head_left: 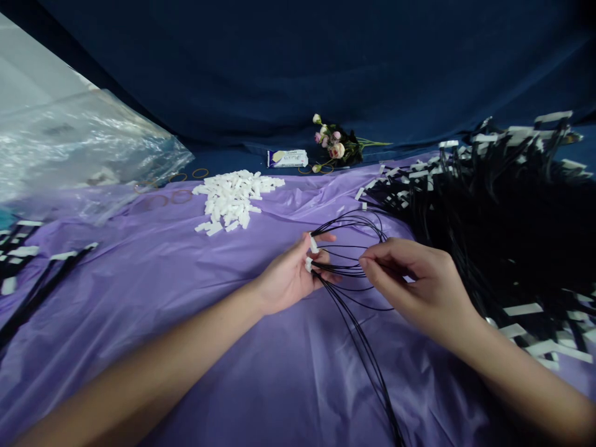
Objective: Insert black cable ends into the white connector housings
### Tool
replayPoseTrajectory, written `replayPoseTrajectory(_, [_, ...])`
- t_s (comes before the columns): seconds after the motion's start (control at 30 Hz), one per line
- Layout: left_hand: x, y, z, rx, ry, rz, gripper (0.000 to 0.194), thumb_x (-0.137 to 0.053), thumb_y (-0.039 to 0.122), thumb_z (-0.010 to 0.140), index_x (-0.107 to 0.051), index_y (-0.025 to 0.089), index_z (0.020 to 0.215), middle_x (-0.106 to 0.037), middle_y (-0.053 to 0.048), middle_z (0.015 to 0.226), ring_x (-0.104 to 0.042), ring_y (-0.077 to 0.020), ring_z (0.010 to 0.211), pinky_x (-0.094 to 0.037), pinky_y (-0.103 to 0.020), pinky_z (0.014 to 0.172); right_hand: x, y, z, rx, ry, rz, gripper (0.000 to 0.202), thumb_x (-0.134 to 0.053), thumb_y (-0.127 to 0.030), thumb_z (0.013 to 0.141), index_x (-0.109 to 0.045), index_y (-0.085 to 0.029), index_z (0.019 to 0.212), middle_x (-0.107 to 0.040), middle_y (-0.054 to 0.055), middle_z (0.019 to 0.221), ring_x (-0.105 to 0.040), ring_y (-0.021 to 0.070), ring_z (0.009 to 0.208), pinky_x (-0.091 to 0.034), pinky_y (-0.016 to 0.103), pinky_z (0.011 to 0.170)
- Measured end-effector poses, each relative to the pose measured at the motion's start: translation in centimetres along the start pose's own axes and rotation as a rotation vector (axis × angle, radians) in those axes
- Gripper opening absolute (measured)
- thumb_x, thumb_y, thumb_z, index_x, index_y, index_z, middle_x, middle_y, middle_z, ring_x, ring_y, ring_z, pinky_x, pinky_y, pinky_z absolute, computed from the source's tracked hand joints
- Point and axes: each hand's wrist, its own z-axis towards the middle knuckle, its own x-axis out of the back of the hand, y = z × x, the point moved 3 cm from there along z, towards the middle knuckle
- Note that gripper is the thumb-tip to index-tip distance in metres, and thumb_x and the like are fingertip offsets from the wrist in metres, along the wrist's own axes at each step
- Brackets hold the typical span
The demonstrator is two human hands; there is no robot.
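My left hand (298, 273) is closed around the ends of a bundle of thin black cables (347, 267). Small white connectors (309, 265) sit on those ends, by the thumb and fingers. To its right, my right hand (416, 276) is closed in a pinch among the same cables, thumb against forefinger. The cables loop between both hands, and a strand group hangs down toward the lower edge. What exactly lies between the right fingertips is too small to make out. A heap of small white plastic pieces (230, 202) lies on the cloth beyond my left hand.
A purple cloth (223, 347) covers the table. On the right is a large pile of black cables (516, 230) with white ends; more cable bundles (51, 273) lie left. A clear plastic bag (93, 149), rubber bands (181, 196), a wrapped packet (287, 158) and flowers (336, 149) are at the back.
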Motion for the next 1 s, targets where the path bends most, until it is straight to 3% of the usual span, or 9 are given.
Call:
replayPoseTrajectory(0.43, [-0.1,-0.1,-0.1,0.01,-0.058,0.018,0.033,-0.047,0.042,0.09,-0.065,0.016,0.099,-0.042,0.003,0.066,-0.049,-0.0091,0.06,-0.047,-0.033,0.077,-0.1,0.3,-0.1,-0.023,-0.013,0.021,0.006,-0.06,-0.019,0.083,-0.066,-0.018,0.082,-0.061,-0.001,0.067,-0.051,0.0079,0.054,-0.039,0.02,0.049])
replayPoseTrajectory(0.77, [-0.1,-0.1,-0.2,0.013,-0.087,0.061,0.034,-0.049,0.045,0.089,-0.065,0.017,0.099,-0.045,0.003,0.067,-0.051,-0.0099,0.062,-0.046,-0.038,0.082,-0.2,0.9,-0.1,-0.165,-0.018,0.089,0.009,-0.06,-0.025,0.085,-0.066,-0.018,0.083,-0.062,-0.001,0.066,-0.052,0.0083,0.054,-0.04,0.019,0.048])
replayPoseTrajectory(1.0, [-0.2,0.0,-0.2,0.025,-0.072,0.049,0.033,-0.051,0.043,0.088,-0.066,0.015,0.098,-0.045,0.003,0.067,-0.05,-0.0091,0.06,-0.047,-0.036,0.081,-0.3,1.6,-0.1,-0.159,-0.005,0.033,0.009,-0.06,-0.026,0.085,-0.066,-0.02,0.085,-0.063,-0.001,0.07,-0.056,0.0097,0.058,-0.042,0.021,0.051])
